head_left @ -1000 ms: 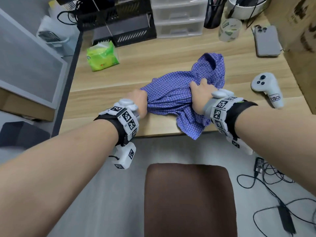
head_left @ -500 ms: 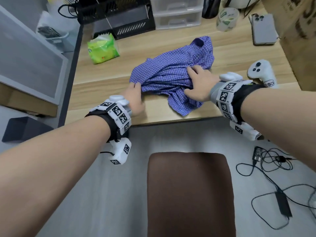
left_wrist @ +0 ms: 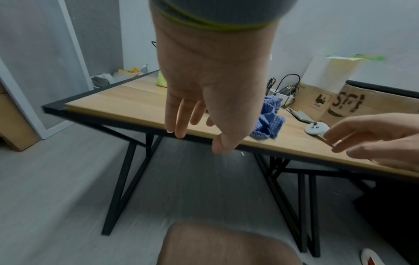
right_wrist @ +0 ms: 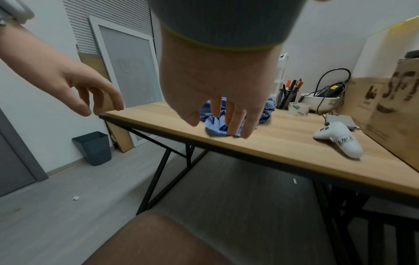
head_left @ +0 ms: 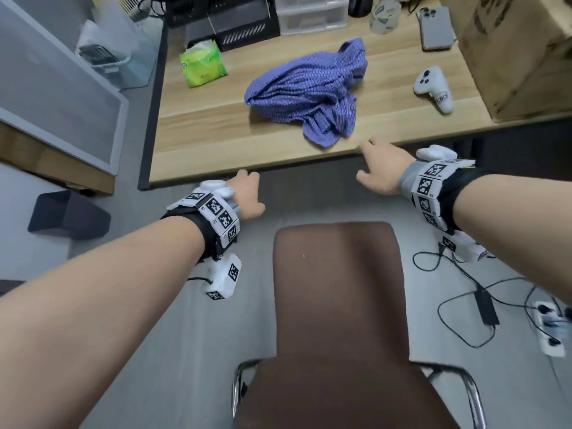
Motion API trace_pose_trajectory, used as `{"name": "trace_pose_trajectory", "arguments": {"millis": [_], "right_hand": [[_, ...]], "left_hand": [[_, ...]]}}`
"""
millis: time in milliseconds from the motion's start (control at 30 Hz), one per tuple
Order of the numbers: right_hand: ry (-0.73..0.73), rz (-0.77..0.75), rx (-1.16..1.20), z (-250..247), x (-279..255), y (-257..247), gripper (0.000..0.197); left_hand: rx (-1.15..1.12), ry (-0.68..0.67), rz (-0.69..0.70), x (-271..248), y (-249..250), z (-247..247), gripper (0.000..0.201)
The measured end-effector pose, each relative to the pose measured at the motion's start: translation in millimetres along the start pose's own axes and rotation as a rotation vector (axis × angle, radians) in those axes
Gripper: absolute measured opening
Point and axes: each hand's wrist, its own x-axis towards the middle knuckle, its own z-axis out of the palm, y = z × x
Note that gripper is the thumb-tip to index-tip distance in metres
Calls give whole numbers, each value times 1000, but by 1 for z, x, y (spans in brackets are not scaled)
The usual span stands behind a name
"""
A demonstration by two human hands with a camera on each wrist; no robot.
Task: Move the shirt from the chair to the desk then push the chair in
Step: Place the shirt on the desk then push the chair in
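The blue checked shirt (head_left: 309, 91) lies crumpled on the wooden desk (head_left: 210, 144), near its front edge; it also shows as the shirt (left_wrist: 269, 123) and the shirt (right_wrist: 215, 125) in the wrist views. The brown chair (head_left: 337, 305) stands below me, pulled back from the desk. My left hand (head_left: 247, 193) hovers off the desk's front edge with relaxed fingers, holding nothing. My right hand (head_left: 374, 168) hangs just short of the shirt, fingers loose and empty. Both hands are in the air between desk and chair.
On the desk are a green tissue pack (head_left: 202, 63), a white controller (head_left: 433, 88), a phone (head_left: 436, 27), a tape roll (head_left: 382, 12), drawers and a cardboard box (head_left: 520, 51). Cables (head_left: 483, 305) lie on the floor at right; a dark bin (head_left: 68, 215) stands at left.
Both hands have let go of the shirt and drawn back off the desk toward the chair. The shirt stays on the desk.
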Motion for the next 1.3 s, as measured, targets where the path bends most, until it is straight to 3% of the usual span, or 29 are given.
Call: {"name": "trace_pose_trajectory", "arguments": {"millis": [167, 400, 667, 833, 933, 1100, 1300], "right_hand": [[-301, 49, -64, 50, -94, -17, 41], [-483, 206, -72, 116, -203, -17, 38], [-655, 450, -178, 156, -278, 6, 32], [-728, 565, -132, 174, -295, 23, 54], [-768, 575, -48, 176, -296, 21, 49], [-742, 604, 49, 185, -289, 33, 29], [-603, 693, 131, 174, -256, 45, 39]], "left_hand": [[69, -95, 6, -91, -3, 55, 43], [72, -318, -8, -174, -4, 122, 52], [-93, -559, -131, -227, 31, 169, 45], [-206, -641, -203, -244, 42, 183, 45], [-337, -721, -230, -243, 39, 182, 45], [-429, -695, -307, -229, 45, 180, 51], [-414, -632, -379, -199, 37, 165, 58]]}}
